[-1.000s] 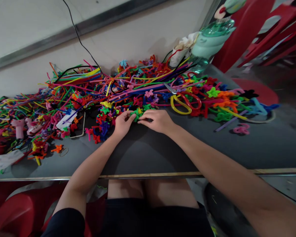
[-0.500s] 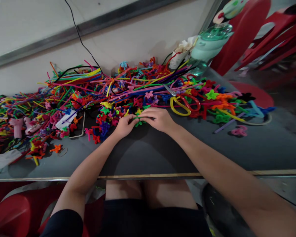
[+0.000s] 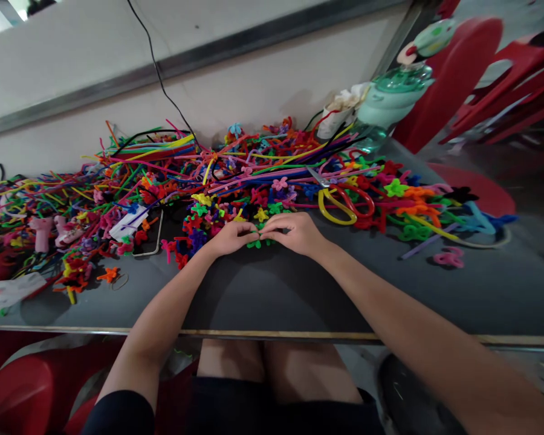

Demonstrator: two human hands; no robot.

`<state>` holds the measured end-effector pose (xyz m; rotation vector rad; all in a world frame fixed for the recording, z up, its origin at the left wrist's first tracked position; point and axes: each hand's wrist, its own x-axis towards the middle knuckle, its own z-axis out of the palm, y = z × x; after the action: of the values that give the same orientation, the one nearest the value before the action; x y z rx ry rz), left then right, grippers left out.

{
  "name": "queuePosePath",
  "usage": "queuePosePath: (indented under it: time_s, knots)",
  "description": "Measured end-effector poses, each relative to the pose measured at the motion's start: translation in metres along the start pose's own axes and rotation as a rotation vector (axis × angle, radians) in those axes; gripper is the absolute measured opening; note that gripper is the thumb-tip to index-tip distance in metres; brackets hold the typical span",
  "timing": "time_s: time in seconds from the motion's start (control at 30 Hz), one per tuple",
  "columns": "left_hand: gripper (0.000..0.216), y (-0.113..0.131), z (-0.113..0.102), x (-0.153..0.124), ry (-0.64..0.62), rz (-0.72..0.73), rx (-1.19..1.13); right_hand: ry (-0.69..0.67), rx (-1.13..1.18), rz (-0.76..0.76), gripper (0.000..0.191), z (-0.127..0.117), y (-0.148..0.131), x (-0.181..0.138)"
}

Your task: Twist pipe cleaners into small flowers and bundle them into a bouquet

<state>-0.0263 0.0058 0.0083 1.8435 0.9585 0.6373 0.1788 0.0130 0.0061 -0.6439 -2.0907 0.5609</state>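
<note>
My left hand (image 3: 231,238) and right hand (image 3: 301,234) are pinching a green fuzzy piece (image 3: 254,244) — white cup (image 3: 330,125) behind is holding crumpled tissue (image 3: 346,99).

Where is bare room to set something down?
The table is bare from the left hand and right hand to its front edge, also right of the pink loops. Behind and beside the hands, pipe cleaners and scissors crowd it.

Left forearm (image 3: 176,302) and right forearm (image 3: 390,317) reach ahead, angled toward each other. Left grip (image 3: 230,239) and right grip (image 3: 303,234) both pinched, nearly tip to tip around midline. Forearms bare.
</note>
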Motion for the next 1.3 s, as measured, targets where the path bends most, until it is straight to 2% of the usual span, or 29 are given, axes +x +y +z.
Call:
queuePosePath:
  time_s: [0.2,0.4,0.47,0.63,0.7,0.87,1.03,1.2,1.3]
  knots:
    - [0.028,-0.002,0.005,0.002,0.125,-0.036,0.116,0.066,-0.072,0.015,0.014,0.006,-0.001,-0.005]
    - [0.023,-0.005,0.006,0.003,0.137,-0.037,0.105,0.066,-0.101,0.018,0.014,0.006,-0.003,-0.006]
    - [0.028,-0.006,0.007,0.003,0.181,-0.016,0.021,0.128,-0.117,0.004,0.012,0.007,-0.004,-0.006]
    - [0.047,-0.007,0.014,0.003,0.3,-0.019,-0.297,0.388,-0.186,0.031,0.009,0.012,-0.008,-0.005]
    - [0.045,-0.007,0.017,0.003,0.342,-0.031,-0.325,0.426,-0.2,0.033,0.01,0.016,-0.009,-0.006]
    - [0.037,-0.01,0.021,0.004,0.496,-0.049,-0.308,0.306,-0.169,-0.002,0.011,0.02,-0.01,-0.009]
    - [0.029,-0.012,0.02,0.003,0.466,0.003,-0.187,0.306,-0.087,0.099,0.012,0.011,-0.006,-0.006]
    - [0.023,-0.007,0.019,-0.001,0.45,-0.011,0.012,0.223,-0.06,0.11,0.011,0.007,0.0,-0.005]
    - [0.027,-0.003,0.018,-0.003,0.447,-0.015,0.045,0.198,-0.054,0.124,0.011,0.009,0.0,-0.006]
